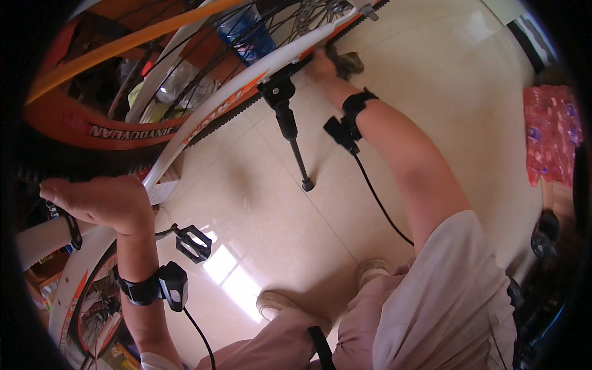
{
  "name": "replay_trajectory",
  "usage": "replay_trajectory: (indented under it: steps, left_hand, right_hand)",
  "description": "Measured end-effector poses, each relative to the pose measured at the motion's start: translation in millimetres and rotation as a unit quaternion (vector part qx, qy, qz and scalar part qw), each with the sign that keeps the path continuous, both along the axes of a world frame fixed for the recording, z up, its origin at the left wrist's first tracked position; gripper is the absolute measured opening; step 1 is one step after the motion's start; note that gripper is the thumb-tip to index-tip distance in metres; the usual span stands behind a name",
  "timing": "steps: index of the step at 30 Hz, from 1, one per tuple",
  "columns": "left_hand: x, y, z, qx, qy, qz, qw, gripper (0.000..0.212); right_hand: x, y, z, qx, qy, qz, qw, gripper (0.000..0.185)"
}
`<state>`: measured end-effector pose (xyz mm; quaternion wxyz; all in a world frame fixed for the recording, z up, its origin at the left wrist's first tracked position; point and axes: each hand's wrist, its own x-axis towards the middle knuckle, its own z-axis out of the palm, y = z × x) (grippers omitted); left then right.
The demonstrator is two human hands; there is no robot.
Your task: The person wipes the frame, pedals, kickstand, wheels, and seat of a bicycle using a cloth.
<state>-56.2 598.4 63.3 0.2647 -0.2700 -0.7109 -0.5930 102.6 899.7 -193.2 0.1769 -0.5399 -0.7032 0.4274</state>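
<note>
A white and orange bicycle frame [226, 88] crosses the upper left, with its rear wheel's orange rim [92, 127] and black tyre behind. My left hand [99, 201] rests against the tyre at the left, its fingertips partly hidden. Beyond the frame tube, my right hand [321, 67] is blurred near the rear derailleur [349, 64] and the chain; its fingers are too unclear to tell whether they grip anything. A black kickstand [286, 125] points down from the frame between my hands. One black pedal [193, 243] is beside my left forearm.
Tiled floor [259, 185] lies beneath the bicycle. A blue-labelled container [247, 37] and clear plastic items [185, 85] are behind the spokes. Pink-wrapped bottles [552, 134] stand at the right. My shoes [277, 305] are below, and black cables run from both wrist straps.
</note>
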Motion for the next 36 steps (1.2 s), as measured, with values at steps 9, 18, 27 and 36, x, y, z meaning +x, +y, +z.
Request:
replay_trajectory:
  steps: [9, 18, 27, 36]
  left_hand:
    - [-16.3, -16.0, -1.6, -0.152, 0.109, 0.075, 0.979, 0.057]
    - [-3.8, 0.3, 0.7, -0.016, 0.059, -0.004, 0.998, 0.051]
    - [-7.7, -0.5, 1.5, 0.039, 0.031, -0.022, 0.999, 0.051]
    - [-21.3, -11.7, -2.0, -0.093, 0.173, -0.007, 0.981, 0.054]
  right_hand:
    - [-22.1, 20.0, 3.6, 0.047, 0.000, -0.009, 0.999, 0.060]
    - [-1.9, 13.0, -12.0, 0.039, 0.038, -0.077, 0.995, 0.036]
    - [2.9, -18.2, -14.6, -0.011, 0.002, 0.056, 0.998, 0.044]
    - [1.7, 17.2, 1.0, -0.027, 0.034, -0.048, 0.998, 0.044]
